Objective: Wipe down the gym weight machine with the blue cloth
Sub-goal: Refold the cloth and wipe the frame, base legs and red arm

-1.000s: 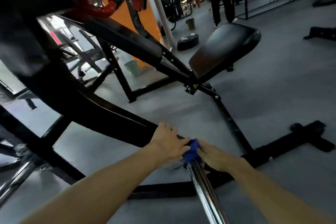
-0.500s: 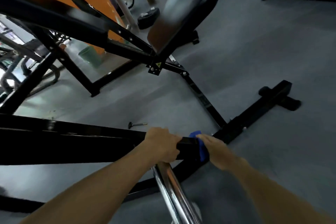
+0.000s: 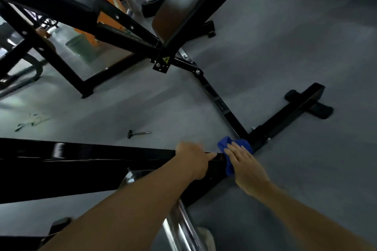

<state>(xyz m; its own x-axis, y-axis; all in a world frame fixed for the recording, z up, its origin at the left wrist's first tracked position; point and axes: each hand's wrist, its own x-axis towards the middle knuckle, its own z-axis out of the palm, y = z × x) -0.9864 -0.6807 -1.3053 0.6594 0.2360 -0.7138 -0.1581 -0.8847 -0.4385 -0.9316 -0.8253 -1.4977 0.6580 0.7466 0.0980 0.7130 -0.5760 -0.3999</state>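
Blue cloth (image 3: 229,149) is lying bunched over the end of the glossy black beam (image 3: 102,161), the right hand (image 3: 243,163) pressing it flat with straight fingers while the left hand (image 3: 193,161) is gripping the beam, fingers curled over its edge. Steady, firm strokes along the smooth painted steel should be working best, with the soft cloth folding around the square corners.

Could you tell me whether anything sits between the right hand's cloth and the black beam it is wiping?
Nothing visible does: the right hand presses the cloth flat against the beam end, while the left hand grips the beam beside it.
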